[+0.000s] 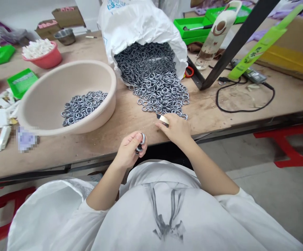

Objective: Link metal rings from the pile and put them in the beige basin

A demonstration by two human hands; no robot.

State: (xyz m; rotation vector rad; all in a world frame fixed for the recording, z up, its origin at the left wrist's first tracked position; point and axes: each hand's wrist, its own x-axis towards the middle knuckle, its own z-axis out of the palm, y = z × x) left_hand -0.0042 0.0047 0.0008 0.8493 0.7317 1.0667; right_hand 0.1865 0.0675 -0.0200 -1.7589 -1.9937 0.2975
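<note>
My left hand (127, 150) is closed around a few grey rings (142, 138), held just off the table's front edge. In my right hand (177, 129) is a small knife (164, 120) with a dark tip and a cream band; the rest of it is hidden by my fingers. That hand is at the near edge of a heap of grey rings (161, 91), which spills from a white sack (143, 29) lying on its side. To the left, a wide beige basin (45, 94) contains more grey rings (84, 107).
White pieces (1, 120) lie beyond the basin at left, near a green tray (23, 83) and a red bowl (45, 60). A dark metal post (227, 55), a bottle (216, 38) and a black cable (241, 111) are at right. A white bag (44, 212) hangs below the table.
</note>
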